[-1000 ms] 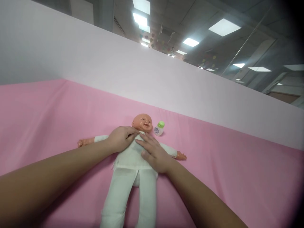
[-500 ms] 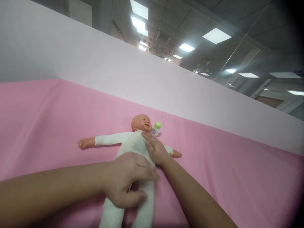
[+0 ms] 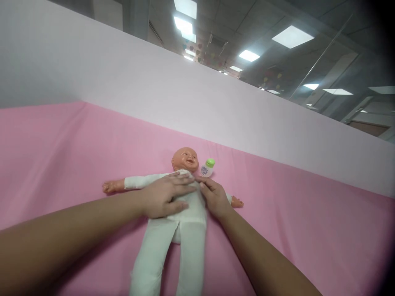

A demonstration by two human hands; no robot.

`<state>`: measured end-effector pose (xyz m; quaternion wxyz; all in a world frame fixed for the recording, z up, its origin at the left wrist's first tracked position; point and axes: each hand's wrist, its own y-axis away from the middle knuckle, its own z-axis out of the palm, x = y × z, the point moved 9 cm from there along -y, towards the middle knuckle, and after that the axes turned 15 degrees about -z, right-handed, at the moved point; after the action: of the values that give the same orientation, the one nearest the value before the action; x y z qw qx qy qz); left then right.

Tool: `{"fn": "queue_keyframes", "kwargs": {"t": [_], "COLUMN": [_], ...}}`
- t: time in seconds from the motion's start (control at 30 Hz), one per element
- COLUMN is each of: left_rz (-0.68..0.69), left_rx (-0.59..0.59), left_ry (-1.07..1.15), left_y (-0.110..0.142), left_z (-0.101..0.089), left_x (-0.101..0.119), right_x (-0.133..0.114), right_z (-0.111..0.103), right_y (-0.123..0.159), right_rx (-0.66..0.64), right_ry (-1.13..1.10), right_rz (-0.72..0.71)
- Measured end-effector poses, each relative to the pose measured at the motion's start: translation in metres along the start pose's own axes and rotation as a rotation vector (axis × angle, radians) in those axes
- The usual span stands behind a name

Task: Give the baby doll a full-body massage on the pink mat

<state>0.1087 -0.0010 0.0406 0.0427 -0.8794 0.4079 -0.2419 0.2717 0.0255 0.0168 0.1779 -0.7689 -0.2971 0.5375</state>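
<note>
A baby doll (image 3: 191, 224) with a white cloth body lies on its back, its head toward the far side and arms stretched out. Across its chest rests my left hand (image 3: 168, 193), open, with the fingers spread flat on the cloth. My right hand (image 3: 216, 197) is at the doll's side by its shoulder, on the right, its fingers stretched out and touching the body's edge. Just beyond the right fingertips, beside the doll's head, is a small clear bottle (image 3: 207, 167) with a green cap.
Pink cloth (image 3: 277, 205) with some creases covers the surface under the doll. Behind it runs a white padded-looking wall (image 3: 185, 98), slanting down to the right. Ceiling lights (image 3: 293, 37) show above.
My left hand has moved up from over the doll's hips to its chest and flattened there. My right hand has shifted slightly right, off the chest to the side.
</note>
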Motion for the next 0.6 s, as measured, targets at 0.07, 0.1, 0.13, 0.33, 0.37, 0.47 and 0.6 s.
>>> {"fn": "queue_keyframes", "kwargs": {"t": [0.07, 0.1, 0.13, 0.33, 0.37, 0.47, 0.6], "left_rz": [-0.069, -0.103, -0.141, -0.357, -0.374, -0.374, -0.361], "left_rx": [0.077, 0.114, 0.152, 0.331, 0.346, 0.357, 0.344], "left_ry": [0.027, 0.039, 0.053, 0.214, 0.213, 0.194, 0.209], "left_y": [-0.006, -0.008, -0.010, -0.006, -0.005, -0.005, -0.005], "left_z": [-0.005, -0.007, -0.009, -0.018, -0.019, -0.019, -0.017], "left_x": [-0.021, -0.030, -0.037, -0.057, -0.058, -0.057, -0.058], "right_x": [-0.012, -0.020, -0.029, -0.095, -0.107, -0.132, -0.124], "right_z": [0.003, 0.006, 0.010, 0.050, 0.056, 0.073, 0.082], "right_y": [0.000, 0.000, 0.000, 0.020, 0.026, 0.040, 0.042], "right_rx": [-0.052, -0.091, -0.139, -0.448, -0.478, -0.562, -0.652], "right_ry": [0.104, 0.161, 0.212, 0.264, 0.233, 0.141, 0.205], "right_rz": [-0.091, -0.150, -0.214, -0.483, -0.514, -0.568, -0.486]}}
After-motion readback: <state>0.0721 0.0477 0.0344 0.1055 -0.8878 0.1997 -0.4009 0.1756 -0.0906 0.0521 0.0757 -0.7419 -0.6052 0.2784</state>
